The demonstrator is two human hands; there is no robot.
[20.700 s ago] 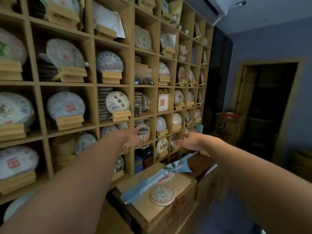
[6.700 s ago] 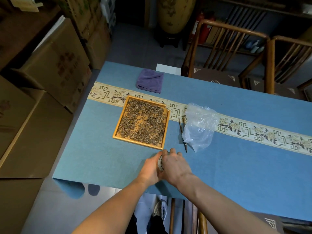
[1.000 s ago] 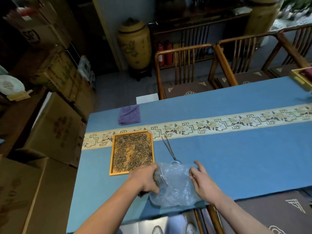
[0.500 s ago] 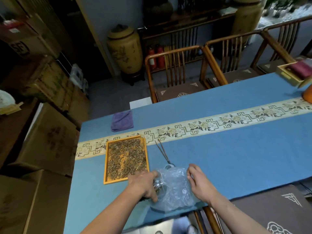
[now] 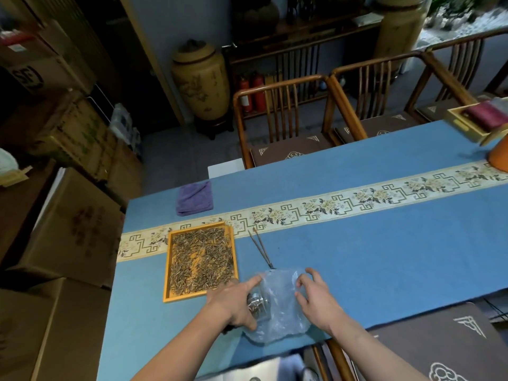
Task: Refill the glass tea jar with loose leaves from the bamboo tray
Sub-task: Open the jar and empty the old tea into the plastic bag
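Observation:
The bamboo tray point(image 5: 167, 270) lies on the blue table at the left, spread with loose tea leaves point(image 5: 202, 259). Just right of its near corner, my left hand point(image 5: 233, 303) grips the small glass jar point(image 5: 258, 305), which lies tilted on a crumpled clear plastic bag point(image 5: 277, 317). The jar's glass and metal rim show between my fingers; whether it is inside the bag I cannot tell. My right hand point(image 5: 316, 301) holds the bag's right side, thumb and fingers pinching the film.
Thin metal tongs point(image 5: 259, 247) lie beyond the bag. A folded purple cloth point(image 5: 194, 198) sits near the far edge. Wooden chairs point(image 5: 286, 119) line the far side. An orange object point(image 5: 500, 158) and a wooden box point(image 5: 467, 125) stand far right. Cardboard boxes point(image 5: 71, 229) flank the left.
Both hands stay on the jar and the bag. My left index finger has stretched out over the bag's top edge, and my right fingers have closed more on the film.

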